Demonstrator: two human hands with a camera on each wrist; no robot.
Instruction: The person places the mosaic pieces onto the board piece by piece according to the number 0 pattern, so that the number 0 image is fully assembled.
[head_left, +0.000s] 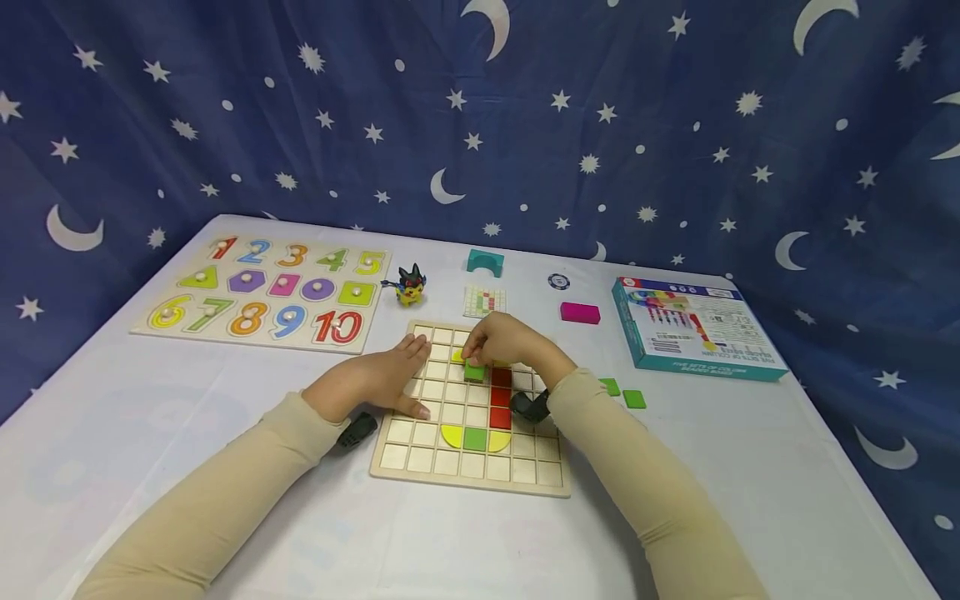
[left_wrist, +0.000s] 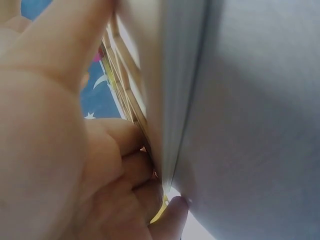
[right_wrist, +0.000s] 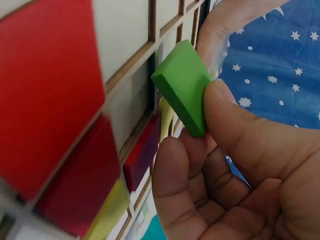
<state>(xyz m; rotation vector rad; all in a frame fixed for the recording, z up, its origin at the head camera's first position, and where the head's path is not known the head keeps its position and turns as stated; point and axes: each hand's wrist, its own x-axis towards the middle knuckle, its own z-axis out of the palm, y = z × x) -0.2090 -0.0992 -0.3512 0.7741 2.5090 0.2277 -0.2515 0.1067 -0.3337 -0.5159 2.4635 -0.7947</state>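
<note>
A wooden grid board (head_left: 465, 482) lies on the white table. My right hand (head_left: 504, 342) pinches a green square tile (right_wrist: 182, 82) between thumb and fingers, tilted just over the board's upper part. Spread across the board's left edge is my left hand (head_left: 382, 379), its fingers fairly straight and holding it at the side. Red tiles (head_left: 500, 397) form a column in the grid. Below them another green tile (head_left: 475, 439) sits between two yellow rounded pieces (head_left: 452, 435). More yellow shows near the right fingertips, partly hidden by them.
Two loose green tiles (head_left: 634, 399) lie right of the board. Behind it are a small pattern card (head_left: 484, 301), a teal arch block (head_left: 486, 262), a magenta block (head_left: 580, 312), a poker chip (head_left: 558, 282) and a toy figure (head_left: 410, 287). A number puzzle (head_left: 262, 287) and a box (head_left: 697, 329) flank these.
</note>
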